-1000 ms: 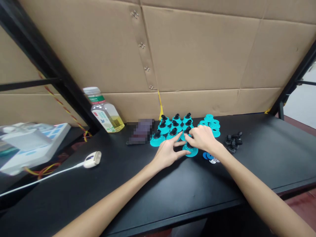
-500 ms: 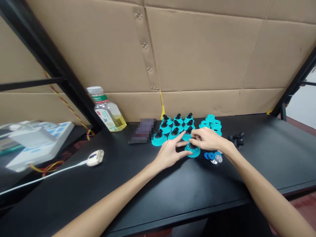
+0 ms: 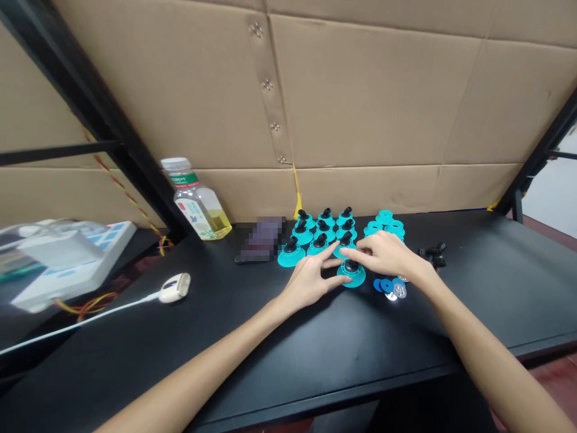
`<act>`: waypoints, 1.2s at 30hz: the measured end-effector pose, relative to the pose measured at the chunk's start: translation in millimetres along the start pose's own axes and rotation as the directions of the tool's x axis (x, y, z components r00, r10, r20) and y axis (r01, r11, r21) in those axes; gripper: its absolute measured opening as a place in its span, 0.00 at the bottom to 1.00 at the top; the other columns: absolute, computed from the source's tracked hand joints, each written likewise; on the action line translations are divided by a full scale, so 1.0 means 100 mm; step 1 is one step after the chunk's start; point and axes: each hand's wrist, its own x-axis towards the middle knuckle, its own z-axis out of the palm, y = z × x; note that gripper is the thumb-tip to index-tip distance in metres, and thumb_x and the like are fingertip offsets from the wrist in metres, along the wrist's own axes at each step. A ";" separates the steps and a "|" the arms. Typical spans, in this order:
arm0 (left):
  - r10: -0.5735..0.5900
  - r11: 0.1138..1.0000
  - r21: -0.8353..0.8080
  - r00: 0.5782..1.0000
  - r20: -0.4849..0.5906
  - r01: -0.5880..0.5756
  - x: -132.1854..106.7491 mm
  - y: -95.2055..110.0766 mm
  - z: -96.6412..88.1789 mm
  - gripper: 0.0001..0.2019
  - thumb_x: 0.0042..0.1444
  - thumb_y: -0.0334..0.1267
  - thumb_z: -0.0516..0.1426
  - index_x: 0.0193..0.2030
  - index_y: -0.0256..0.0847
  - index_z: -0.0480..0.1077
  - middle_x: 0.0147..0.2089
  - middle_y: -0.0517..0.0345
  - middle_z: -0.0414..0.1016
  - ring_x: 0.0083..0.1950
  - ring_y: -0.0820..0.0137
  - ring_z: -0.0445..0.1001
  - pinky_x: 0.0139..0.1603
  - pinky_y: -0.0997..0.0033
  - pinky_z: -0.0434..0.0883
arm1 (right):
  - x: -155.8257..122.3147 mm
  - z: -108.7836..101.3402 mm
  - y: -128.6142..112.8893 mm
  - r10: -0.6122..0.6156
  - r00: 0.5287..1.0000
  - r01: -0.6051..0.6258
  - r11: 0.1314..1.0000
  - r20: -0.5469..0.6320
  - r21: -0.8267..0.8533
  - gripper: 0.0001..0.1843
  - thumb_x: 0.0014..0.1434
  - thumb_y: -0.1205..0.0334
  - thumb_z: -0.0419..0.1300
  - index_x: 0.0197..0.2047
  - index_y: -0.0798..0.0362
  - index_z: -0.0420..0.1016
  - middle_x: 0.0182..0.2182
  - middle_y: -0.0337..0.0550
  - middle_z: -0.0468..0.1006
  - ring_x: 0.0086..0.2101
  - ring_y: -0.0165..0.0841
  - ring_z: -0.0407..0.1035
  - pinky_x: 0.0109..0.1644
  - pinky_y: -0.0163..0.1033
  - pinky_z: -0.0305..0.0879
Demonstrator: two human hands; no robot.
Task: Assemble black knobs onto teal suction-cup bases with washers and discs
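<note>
My left hand (image 3: pixel 311 278) grips a teal flared base (image 3: pixel 357 280) on the black table, its thumb at the near rim and its fingers round the far side. A black fitting (image 3: pixel 351 265) sits on top of that base. My right hand (image 3: pixel 383 255) is closed over the fitting, its index finger stretched leftward across the top; the fingertips' exact contact is partly hidden. Behind stand several like teal bases in rows, each with a black angled fitting (image 3: pixel 320 240). By my right wrist lie blue discs (image 3: pixel 385 285) and clear discs (image 3: pixel 399 291).
Teal rings (image 3: pixel 384 216) are piled behind my right hand, and black fittings (image 3: pixel 435 254) lie to its right. A phone (image 3: pixel 261 239), a drink bottle (image 3: pixel 201 204), a cream plug on a white cable (image 3: pixel 175 288) and a power strip (image 3: pixel 85 264) are leftward. Cardboard (image 3: pixel 369 90) walls the back.
My right hand's fingers have shifted from a bent pinch to lying more stretched across the black fitting's top. My left hand and the teal base have stayed in place.
</note>
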 end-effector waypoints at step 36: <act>-0.005 0.999 -0.054 1.000 0.008 0.006 0.01 -0.04 0.03 0.43 0.49 0.53 0.64 0.69 0.43 0.54 0.54 0.57 0.76 0.63 0.55 0.68 0.61 0.57 0.66 | 0.07 0.12 -0.03 0.094 0.992 -0.101 0.991 -0.083 -0.085 0.30 0.64 0.42 0.48 0.24 0.55 0.77 0.19 0.43 0.73 0.24 0.30 0.64 0.28 0.36 0.45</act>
